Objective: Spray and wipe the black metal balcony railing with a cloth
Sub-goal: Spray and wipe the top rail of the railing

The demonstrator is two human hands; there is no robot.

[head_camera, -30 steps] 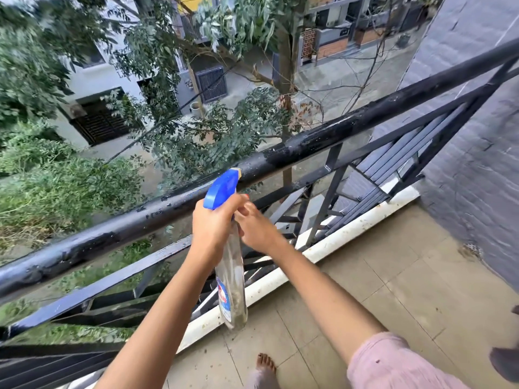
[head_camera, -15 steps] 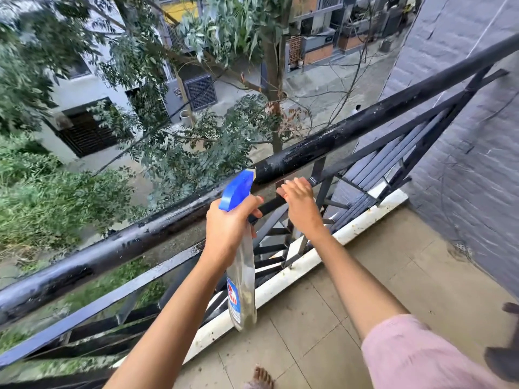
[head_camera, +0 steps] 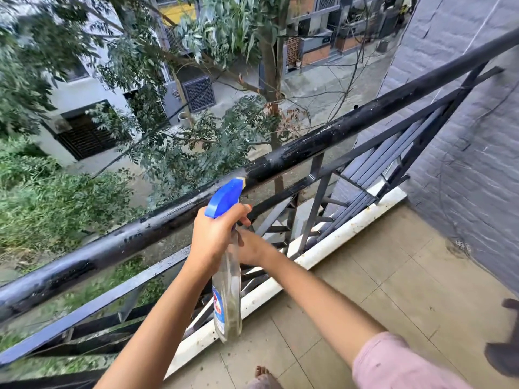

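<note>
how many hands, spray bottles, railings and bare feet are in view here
hands: 2, left hand and right hand
spray bottle: 1
railing: 1
bare foot: 1
total: 5

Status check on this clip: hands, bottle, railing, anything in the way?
Left hand grips spray bottle, nozzle at top rail. Right hand low behind bottle, fingers hidden. No cloth in view. Nothing between nozzle and rail.
</note>
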